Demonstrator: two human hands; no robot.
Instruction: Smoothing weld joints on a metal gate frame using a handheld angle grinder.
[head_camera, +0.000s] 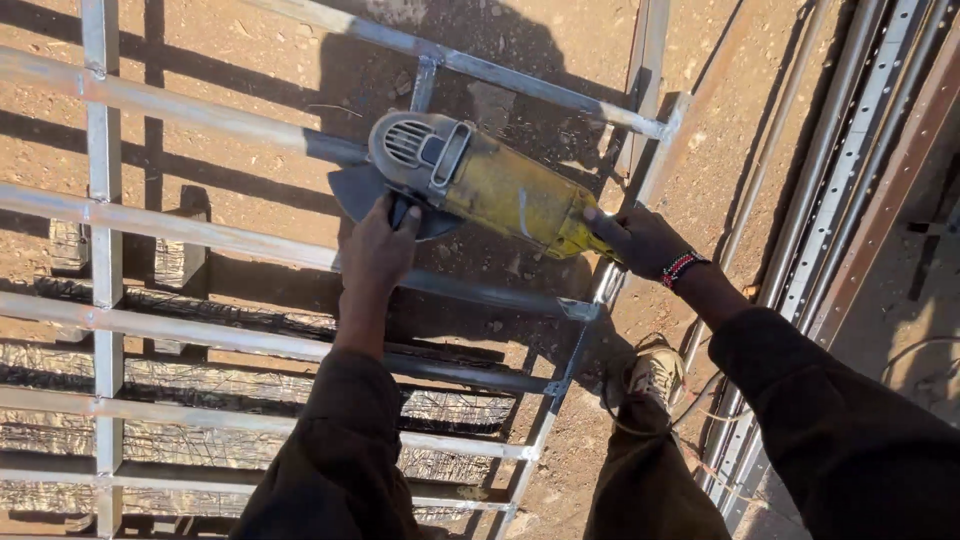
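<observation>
A yellow and grey angle grinder (480, 180) lies across a grey metal grille frame (180, 230) that rests on the dirt ground. My left hand (378, 250) grips the grinder's side handle next to the dark guard at its head. Gripping the rear of the yellow body is my right hand (640, 240), which wears a beaded wristband. Both my sleeves are dark. The disc is mostly hidden under the guard and my left hand.
Long metal rails and perforated strips (840, 170) lie along the right. My shoe (655, 372) stands on the dirt beside the frame's right edge, with a cable (700, 395) running near it. More grille bars (250, 420) stretch toward the lower left.
</observation>
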